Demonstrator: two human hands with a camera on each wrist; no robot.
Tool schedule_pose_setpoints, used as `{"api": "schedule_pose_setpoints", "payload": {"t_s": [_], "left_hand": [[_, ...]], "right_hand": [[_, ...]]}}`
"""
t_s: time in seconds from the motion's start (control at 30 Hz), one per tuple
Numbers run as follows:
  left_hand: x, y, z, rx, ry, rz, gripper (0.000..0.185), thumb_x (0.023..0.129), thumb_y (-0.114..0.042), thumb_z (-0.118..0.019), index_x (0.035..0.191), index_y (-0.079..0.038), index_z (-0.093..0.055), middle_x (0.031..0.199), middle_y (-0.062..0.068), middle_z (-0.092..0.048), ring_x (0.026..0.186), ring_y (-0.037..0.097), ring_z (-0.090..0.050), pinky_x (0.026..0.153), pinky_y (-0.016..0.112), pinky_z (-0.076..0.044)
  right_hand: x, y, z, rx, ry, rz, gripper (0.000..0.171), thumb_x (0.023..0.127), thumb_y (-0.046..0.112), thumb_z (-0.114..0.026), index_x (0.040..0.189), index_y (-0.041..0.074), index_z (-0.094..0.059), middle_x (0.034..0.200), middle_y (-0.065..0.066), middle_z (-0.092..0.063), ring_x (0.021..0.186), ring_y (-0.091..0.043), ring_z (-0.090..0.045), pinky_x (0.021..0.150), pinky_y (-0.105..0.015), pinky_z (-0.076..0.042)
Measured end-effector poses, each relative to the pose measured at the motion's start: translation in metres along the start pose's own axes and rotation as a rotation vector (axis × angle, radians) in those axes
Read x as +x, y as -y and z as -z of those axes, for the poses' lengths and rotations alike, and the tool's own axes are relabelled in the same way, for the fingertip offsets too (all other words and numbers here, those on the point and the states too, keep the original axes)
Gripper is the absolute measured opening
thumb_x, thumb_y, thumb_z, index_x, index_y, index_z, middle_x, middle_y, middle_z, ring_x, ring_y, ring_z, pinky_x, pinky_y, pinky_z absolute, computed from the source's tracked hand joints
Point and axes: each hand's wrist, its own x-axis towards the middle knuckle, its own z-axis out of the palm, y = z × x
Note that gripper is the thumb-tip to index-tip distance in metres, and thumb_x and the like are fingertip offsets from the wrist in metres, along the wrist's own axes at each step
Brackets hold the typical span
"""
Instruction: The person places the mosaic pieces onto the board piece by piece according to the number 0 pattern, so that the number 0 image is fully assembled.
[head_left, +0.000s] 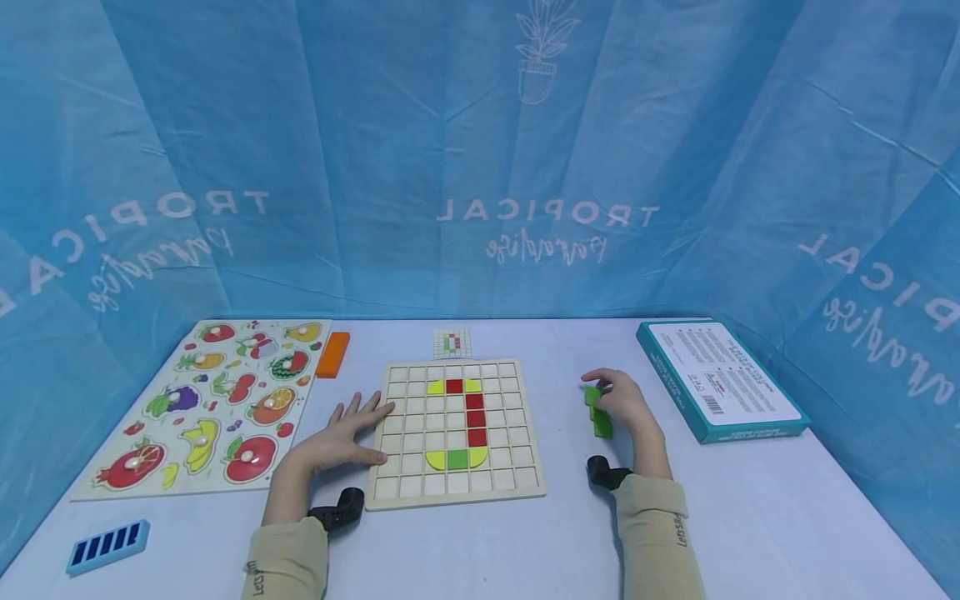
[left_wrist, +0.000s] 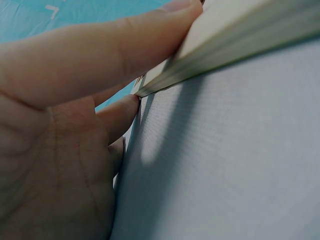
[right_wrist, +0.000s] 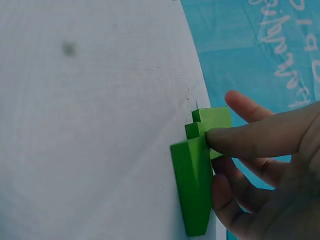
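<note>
A wooden grid board point(head_left: 517, 482) lies mid-table, with red, yellow and green pieces forming a partial ring in its cells. My left hand point(head_left: 333, 443) rests at the board's left edge, fingers spread and straight, the thumb touching its rim. In the left wrist view the board's side point(left_wrist: 225, 55) shows close against the fingers. To the right of the board, my right hand point(head_left: 628, 407) pinches a green block point(right_wrist: 217, 118) between thumb and fingers. Other green blocks point(right_wrist: 192, 190) stand right beside it in a short row on the table, partly covered by the hand.
Behind the board lies a small pattern card point(head_left: 452, 355). A fruit puzzle board point(head_left: 180, 475) fills the left side, beside an orange block point(head_left: 332, 355). At front left sits a blue slotted piece point(head_left: 109, 547). A teal box point(head_left: 723, 383) lies at the right, and a blue curtain point(head_left: 390, 150) hangs behind.
</note>
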Motion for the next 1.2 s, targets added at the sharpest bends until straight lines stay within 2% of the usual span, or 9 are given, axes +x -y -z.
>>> {"api": "schedule_pose_setpoints", "payload": {"t_s": [0.2,0.4,0.6,0.9,1.2], "left_hand": [[0.0,0.001,0.0,-0.004,0.001,0.002,0.089,0.069,-0.028,-0.075,0.143,-0.006,-0.031,0.153,0.021,-0.009,0.139,0.04,0.011,0.109,0.056,0.012],[0.001,0.001,0.0,0.001,0.004,-0.002,0.089,0.069,-0.03,-0.075,0.143,-0.006,-0.031,0.153,0.02,-0.009,0.139,0.039,0.011,0.109,0.056,0.012],[0.001,0.002,0.0,0.006,0.006,-0.013,0.089,0.069,-0.03,-0.075,0.143,-0.005,-0.031,0.153,0.021,-0.009,0.139,0.04,0.011,0.109,0.055,0.012],[0.002,0.003,0.0,0.015,0.007,-0.019,0.089,0.069,-0.03,-0.075,0.143,-0.005,-0.032,0.152,0.021,-0.009,0.139,0.041,0.011,0.109,0.056,0.012],[0.002,0.005,0.0,0.018,0.007,-0.022,0.089,0.069,-0.03,-0.075,0.143,-0.005,-0.031,0.152,0.021,-0.009,0.138,0.041,0.011,0.109,0.056,0.012]], "right_hand": [[-0.002,0.002,0.0,0.065,-0.009,-0.033,0.04,0.084,0.002,-0.058,0.123,0.008,-0.056,0.121,-0.019,-0.05,0.104,-0.033,-0.047,0.088,-0.046,-0.045],[-0.002,0.006,0.001,0.132,-0.012,-0.009,0.043,0.084,0.006,-0.061,0.126,0.008,-0.054,0.122,-0.019,-0.052,0.106,-0.032,-0.051,0.089,-0.045,-0.045],[-0.001,0.013,-0.002,0.182,-0.016,-0.026,0.043,0.083,0.012,-0.065,0.125,0.01,-0.055,0.116,-0.016,-0.054,0.102,-0.029,-0.051,0.086,-0.038,-0.047],[0.0,0.028,-0.013,0.202,0.002,-0.014,0.044,0.081,0.02,-0.07,0.122,0.012,-0.057,0.108,-0.013,-0.058,0.092,-0.025,-0.056,0.08,-0.033,-0.049],[-0.001,0.04,-0.02,0.227,0.022,-0.002,0.039,0.082,0.018,-0.07,0.118,0.01,-0.059,0.109,-0.014,-0.06,0.093,-0.024,-0.058,0.086,-0.039,-0.05]]}}
